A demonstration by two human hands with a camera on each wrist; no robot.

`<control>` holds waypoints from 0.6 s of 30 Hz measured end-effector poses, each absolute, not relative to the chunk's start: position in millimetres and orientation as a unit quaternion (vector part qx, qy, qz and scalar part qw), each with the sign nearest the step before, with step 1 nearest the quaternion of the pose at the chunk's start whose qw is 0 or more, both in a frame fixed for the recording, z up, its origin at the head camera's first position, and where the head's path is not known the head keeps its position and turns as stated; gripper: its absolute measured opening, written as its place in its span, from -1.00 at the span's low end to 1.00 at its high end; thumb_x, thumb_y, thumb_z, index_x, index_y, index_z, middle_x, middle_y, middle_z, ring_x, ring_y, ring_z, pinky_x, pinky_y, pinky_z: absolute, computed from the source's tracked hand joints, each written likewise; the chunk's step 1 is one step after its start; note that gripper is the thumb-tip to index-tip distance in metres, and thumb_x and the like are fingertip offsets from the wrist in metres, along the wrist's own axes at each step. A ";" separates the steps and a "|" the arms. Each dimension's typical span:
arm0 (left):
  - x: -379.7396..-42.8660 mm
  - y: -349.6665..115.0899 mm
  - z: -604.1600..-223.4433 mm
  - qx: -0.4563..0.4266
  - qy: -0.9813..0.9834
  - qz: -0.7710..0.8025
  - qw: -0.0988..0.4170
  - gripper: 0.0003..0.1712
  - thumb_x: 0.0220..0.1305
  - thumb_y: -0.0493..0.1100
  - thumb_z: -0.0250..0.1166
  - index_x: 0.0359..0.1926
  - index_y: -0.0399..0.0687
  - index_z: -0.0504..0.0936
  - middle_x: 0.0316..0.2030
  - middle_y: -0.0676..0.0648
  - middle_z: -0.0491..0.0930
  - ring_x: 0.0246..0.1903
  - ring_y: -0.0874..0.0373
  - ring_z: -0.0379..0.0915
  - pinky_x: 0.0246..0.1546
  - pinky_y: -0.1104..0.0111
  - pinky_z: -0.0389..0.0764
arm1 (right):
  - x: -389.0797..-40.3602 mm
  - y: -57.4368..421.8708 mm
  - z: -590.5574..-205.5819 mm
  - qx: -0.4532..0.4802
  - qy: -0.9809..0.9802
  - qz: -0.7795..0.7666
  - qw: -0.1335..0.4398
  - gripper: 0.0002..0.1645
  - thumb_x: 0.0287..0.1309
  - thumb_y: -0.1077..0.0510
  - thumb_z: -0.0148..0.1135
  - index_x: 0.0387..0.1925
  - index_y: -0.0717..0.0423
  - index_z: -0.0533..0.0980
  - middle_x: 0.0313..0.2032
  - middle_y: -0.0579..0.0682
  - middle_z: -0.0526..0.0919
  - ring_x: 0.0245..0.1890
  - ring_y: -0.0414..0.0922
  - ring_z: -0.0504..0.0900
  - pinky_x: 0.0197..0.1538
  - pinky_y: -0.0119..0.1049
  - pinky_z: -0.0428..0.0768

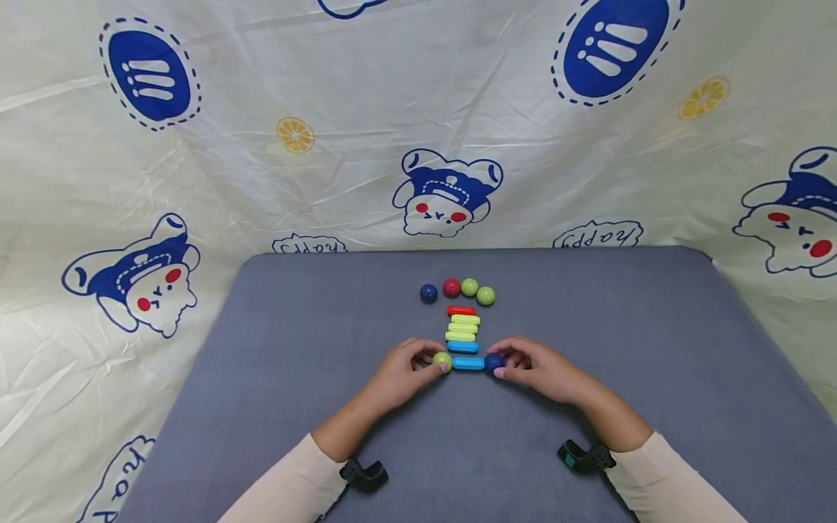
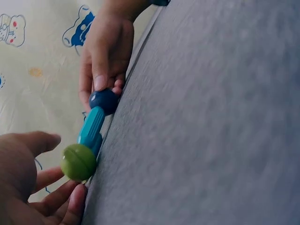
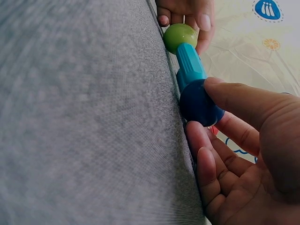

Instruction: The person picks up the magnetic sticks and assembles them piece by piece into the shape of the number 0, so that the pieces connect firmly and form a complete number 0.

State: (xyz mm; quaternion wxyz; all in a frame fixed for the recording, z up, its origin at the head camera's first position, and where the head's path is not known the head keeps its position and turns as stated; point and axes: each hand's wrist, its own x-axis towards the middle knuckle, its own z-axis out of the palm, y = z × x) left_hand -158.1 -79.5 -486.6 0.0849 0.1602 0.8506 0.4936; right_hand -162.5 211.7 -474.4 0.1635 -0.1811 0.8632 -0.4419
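A light blue ridged rod [image 1: 468, 363] lies between a green ball [image 1: 442, 362] on its left end and a dark blue ball [image 1: 494, 364] on its right end. My left hand [image 1: 408, 370] has its thumb and fingers curled about the green ball. With thumb and fingers, my right hand [image 1: 539, 369] pinches the dark blue ball. In the left wrist view the green ball [image 2: 78, 162] sits close to my left fingertips, and the rod [image 2: 92, 125] runs toward the other ball. The right wrist view has my right thumb on the dark blue ball [image 3: 201, 103].
Just beyond the hands lies a column of short rods: a blue one [image 1: 463, 347], several yellow-green ones [image 1: 463, 328] and a red one [image 1: 461, 311]. Behind them sit a dark blue ball [image 1: 429, 293], a red ball [image 1: 452, 288] and two green balls [image 1: 486, 296] on the grey table [image 1: 314, 319].
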 end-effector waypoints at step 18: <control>-169.6 -49.8 -472.9 0.132 0.889 0.437 0.042 -0.73 0.38 -0.03 0.33 0.02 0.03 0.75 -0.06 0.01 0.60 -0.13 0.18 0.52 -0.08 0.36 0.59 | -162.6 213.0 -476.3 -0.189 0.860 -0.445 0.162 -0.56 0.31 0.04 0.34 0.17 0.05 0.54 -0.16 0.03 0.58 -0.26 -0.15 0.53 -0.26 -0.39 0.50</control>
